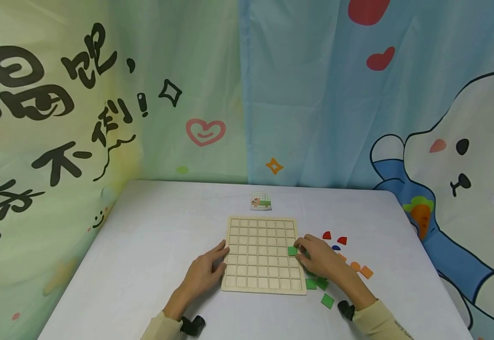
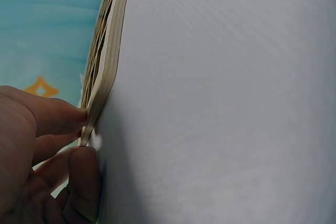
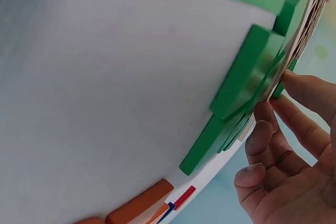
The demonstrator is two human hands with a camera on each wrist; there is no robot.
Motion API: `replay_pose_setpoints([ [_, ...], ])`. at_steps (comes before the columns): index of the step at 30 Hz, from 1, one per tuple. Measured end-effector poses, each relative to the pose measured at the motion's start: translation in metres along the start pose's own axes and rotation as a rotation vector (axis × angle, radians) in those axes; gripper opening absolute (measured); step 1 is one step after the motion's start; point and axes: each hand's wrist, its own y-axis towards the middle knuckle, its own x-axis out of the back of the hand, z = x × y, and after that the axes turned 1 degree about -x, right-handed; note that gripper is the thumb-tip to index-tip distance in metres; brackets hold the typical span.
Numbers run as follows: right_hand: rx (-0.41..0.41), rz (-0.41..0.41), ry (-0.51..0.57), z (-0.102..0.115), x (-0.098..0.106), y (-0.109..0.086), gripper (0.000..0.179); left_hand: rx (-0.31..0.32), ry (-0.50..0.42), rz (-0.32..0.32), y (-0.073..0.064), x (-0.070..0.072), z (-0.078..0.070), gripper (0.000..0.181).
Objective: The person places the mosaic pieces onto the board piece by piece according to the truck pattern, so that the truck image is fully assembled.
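Note:
A wooden grid board (image 1: 255,257) lies flat on the white table. My left hand (image 1: 204,271) rests beside its left edge, and the fingertips touch the rim; the left wrist view shows the thumb and fingers close against the board's edge (image 2: 107,66). At the right edge, my right hand (image 1: 317,255) pinches a green square tile (image 1: 292,251) between thumb and finger, over a cell of the right column. In the right wrist view this tile (image 3: 278,87) shows partly behind the fingertips, with the other fingers loosely curled.
Loose green tiles (image 1: 327,301) lie right of the board, some partly under my right hand. Farther right are several orange pieces (image 1: 366,272), two red pieces (image 1: 342,241) and a blue piece (image 1: 336,247). Behind the board sits a small picture card (image 1: 261,201). Printed curtains (image 1: 293,94) hang behind the table.

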Motion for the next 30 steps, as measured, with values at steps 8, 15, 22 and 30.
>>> replay_pose_setpoints([
  [8, 0.003, 0.001, -0.002, 0.0, 0.0, -0.001, 0.023, 0.001, -0.001, -0.001, 0.0, 0.0, -0.001, 0.046],
  [15, 0.008, -0.008, 0.001, -0.001, 0.002, -0.001, 0.022, 0.001, -0.002, -0.005, 0.0, 0.0, -0.001, 0.046],
  [22, -0.034, -0.014, 0.04, -0.007, 0.007, -0.004, 0.024, 0.002, 0.0, 0.001, 0.0, -0.001, 0.001, 0.046],
  [30, -0.067, -0.037, 0.062, -0.024, 0.013, -0.007, 0.025, 0.004, -0.002, 0.004, 0.001, -0.001, 0.002, 0.046],
])
